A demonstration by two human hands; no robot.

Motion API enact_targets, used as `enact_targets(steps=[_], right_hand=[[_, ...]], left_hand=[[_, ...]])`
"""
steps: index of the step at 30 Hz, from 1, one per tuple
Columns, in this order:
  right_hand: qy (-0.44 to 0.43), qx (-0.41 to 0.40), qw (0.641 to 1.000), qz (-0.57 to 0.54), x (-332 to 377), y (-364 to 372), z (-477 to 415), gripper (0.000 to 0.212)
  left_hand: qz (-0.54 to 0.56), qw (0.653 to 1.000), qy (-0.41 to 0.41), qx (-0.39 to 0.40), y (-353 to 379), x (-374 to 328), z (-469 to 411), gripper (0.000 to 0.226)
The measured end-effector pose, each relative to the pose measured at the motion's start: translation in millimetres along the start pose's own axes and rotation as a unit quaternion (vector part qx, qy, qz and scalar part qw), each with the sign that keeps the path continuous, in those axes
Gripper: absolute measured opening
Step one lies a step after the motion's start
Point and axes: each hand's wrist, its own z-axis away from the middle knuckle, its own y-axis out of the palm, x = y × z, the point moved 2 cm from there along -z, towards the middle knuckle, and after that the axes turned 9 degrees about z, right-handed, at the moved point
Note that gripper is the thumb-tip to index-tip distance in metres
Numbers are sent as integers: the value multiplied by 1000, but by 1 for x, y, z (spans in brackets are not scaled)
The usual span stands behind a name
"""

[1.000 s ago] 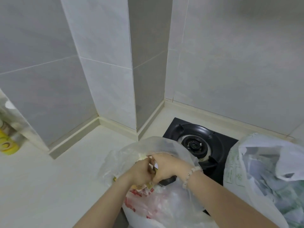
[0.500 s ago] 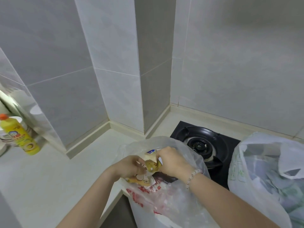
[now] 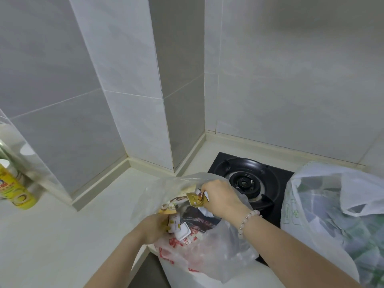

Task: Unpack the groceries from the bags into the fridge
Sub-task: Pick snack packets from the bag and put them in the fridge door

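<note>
A clear plastic bag with red print sits on the white counter in front of me, its mouth open. My right hand grips the top of a strip of gold and white sachets above the bag's mouth. My left hand holds the strip's lower end, next to a small white tub. A dark packet lies inside the bag. A second, white plastic bag with green and white packs stands at the right.
A black gas burner is set into the white counter behind the bags. A yellow bottle stands at the far left edge. Grey tiled walls and a corner column rise behind. The counter's front edge drops off below my left forearm.
My hands have moved apart, the right one lifting the sachet strip up out of the bag and the left one drawing its lower end down. The view has shifted left.
</note>
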Motion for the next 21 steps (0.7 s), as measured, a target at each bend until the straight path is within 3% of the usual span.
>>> enact_targets(steps=[5, 10, 16, 21], right_hand=[[-11, -7, 1000, -4, 4, 0, 1, 16], [-2, 16, 1000, -11, -3, 4, 0, 12], [-11, 17, 1000, -17, -9, 8, 0, 19], [-20, 15, 1000, -18, -11, 10, -1, 18]], left_hand=[[-107, 994, -18, 21, 9, 17, -19, 38], [-144, 988, -51, -20, 26, 24, -37, 52], [-249, 966, -27, -64, 45, 18, -53, 67], [-303, 949, 7, -88, 44, 11, -47, 49]])
